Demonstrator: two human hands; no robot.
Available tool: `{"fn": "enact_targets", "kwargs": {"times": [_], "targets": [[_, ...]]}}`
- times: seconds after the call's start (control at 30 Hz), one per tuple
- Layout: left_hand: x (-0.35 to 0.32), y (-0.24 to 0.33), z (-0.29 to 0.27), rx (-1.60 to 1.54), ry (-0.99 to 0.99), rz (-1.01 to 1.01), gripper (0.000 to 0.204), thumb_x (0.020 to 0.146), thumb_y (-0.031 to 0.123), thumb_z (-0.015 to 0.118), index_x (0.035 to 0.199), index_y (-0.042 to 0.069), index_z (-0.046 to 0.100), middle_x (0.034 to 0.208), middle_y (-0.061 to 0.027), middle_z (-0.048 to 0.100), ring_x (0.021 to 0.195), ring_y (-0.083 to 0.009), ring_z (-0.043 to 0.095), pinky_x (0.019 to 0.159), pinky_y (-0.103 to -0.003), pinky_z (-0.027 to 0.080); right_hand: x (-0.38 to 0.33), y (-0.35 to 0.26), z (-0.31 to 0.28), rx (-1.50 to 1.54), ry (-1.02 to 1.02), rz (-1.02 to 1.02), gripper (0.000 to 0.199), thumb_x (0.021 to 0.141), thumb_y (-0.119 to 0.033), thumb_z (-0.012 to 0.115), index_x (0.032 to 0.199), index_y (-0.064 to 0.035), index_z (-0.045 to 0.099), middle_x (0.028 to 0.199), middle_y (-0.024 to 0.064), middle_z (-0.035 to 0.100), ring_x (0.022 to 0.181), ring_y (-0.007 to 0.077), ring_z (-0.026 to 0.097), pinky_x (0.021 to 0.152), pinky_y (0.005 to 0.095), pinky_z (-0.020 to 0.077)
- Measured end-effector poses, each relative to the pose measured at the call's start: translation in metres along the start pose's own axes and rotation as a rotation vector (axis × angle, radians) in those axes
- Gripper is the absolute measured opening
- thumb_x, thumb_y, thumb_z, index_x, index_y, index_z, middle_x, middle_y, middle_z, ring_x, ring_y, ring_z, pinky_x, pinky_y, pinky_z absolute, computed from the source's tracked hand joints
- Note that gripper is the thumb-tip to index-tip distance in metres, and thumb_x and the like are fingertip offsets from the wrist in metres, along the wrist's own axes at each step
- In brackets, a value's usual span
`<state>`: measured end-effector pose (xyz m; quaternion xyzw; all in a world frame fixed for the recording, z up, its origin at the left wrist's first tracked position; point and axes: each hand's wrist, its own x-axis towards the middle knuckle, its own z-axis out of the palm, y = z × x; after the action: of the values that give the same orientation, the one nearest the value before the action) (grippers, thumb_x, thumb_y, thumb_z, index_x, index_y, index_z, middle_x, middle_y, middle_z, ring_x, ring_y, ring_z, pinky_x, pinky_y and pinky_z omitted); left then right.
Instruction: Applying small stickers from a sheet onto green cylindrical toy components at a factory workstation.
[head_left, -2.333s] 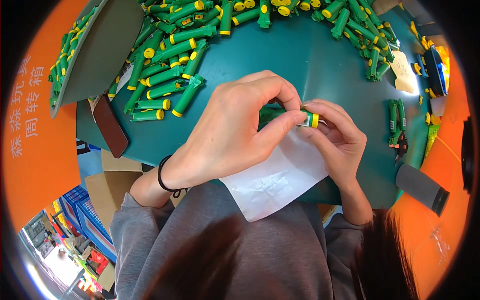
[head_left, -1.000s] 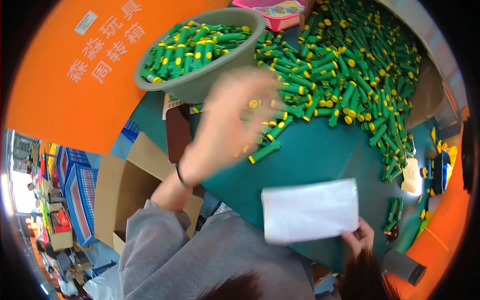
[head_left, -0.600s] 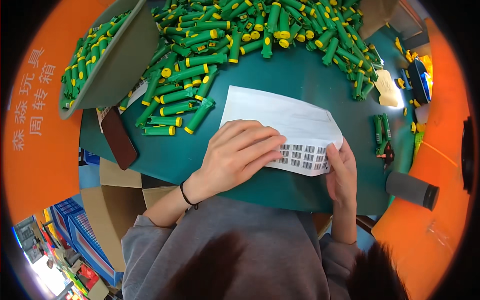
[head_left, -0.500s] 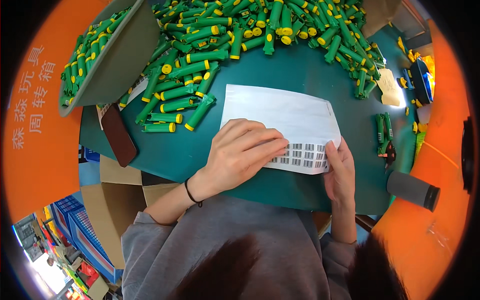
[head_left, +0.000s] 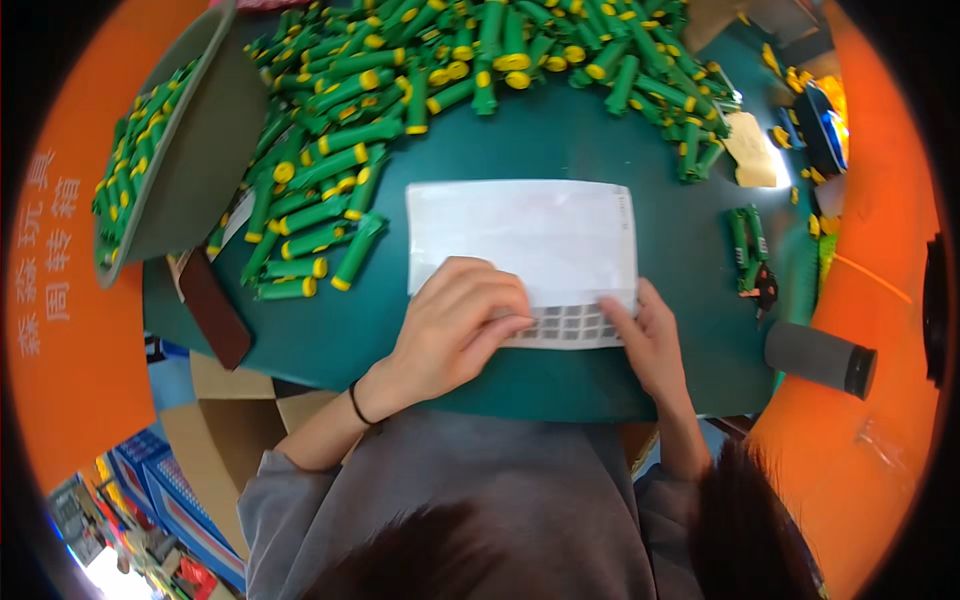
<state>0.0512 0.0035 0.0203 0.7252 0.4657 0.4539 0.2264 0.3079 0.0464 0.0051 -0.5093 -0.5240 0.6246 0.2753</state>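
Note:
A white sheet of barcode stickers (head_left: 520, 235) lies in front of me, its several rows of small printed labels along the near edge and the rest plain white. My right hand (head_left: 652, 342) grips the sheet's near right corner, thumb on top and fingers at the edge. Over the near left part is my left hand (head_left: 455, 322), closed, with thumb and forefinger pinched together beside the labels. Whatever sits in that pinch is too small and blurred to make out. A black band circles my left wrist.
Many green tubes with yellow ends (head_left: 400, 85) heap across the far table. More fill a tilted grey tub (head_left: 190, 180) at left, beside a dark red flat case (head_left: 215, 310). To the right are a grey cylinder (head_left: 815, 358), green pieces (head_left: 748, 245) and a tan paper scrap (head_left: 750, 150).
My left fingers have gone from lying stretched over the labels to a curled pinch at their left end. The sheet now sits straighter to me. The whole view has shifted slightly.

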Motion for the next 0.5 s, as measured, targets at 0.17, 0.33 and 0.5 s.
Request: {"fn": "enact_targets", "kwargs": {"times": [0.17,0.33,0.5], "targets": [[-0.007,-0.021,0.005,-0.235,-0.046,-0.348,0.01,0.087,0.002,0.069,0.097,0.003,0.067,0.099,-0.0045,0.068,0.094,-0.02,0.062,0.08,-0.03,0.051,0.035,-0.072,-0.035,-0.641,0.373,-0.203,0.03,0.097,-0.022,0.064,0.117,0.0009,0.063,0.099,0.0076,0.069,0.082,0.0111,0.061,0.074,0.0257,0.048],[-0.006,-0.019,0.002,-0.465,-0.075,-0.514,0.007,0.092,-0.001,0.065,0.098,-0.001,0.064,0.105,-0.0064,0.064,0.098,-0.0129,0.06,0.088,-0.027,0.048,0.152,-0.07,-0.12,-0.877,0.494,-0.309,0.034,0.092,-0.032,0.071,0.101,0.0014,0.069,0.079,0.0074,0.065,0.072,0.014,0.056,0.069,0.029,0.0472],[-0.004,-0.019,-0.002,-0.633,-0.022,-0.588,0.007,0.093,0.0,0.065,0.1,0.0,0.063,0.107,-0.0062,0.062,0.101,-0.0131,0.058,0.092,-0.029,0.047,0.138,-0.074,-0.094,-0.882,0.294,-0.352,0.031,0.088,-0.024,0.076,0.103,0.0014,0.068,0.087,0.0032,0.065,0.07,0.0089,0.054,0.064,0.0257,0.0443]]}}
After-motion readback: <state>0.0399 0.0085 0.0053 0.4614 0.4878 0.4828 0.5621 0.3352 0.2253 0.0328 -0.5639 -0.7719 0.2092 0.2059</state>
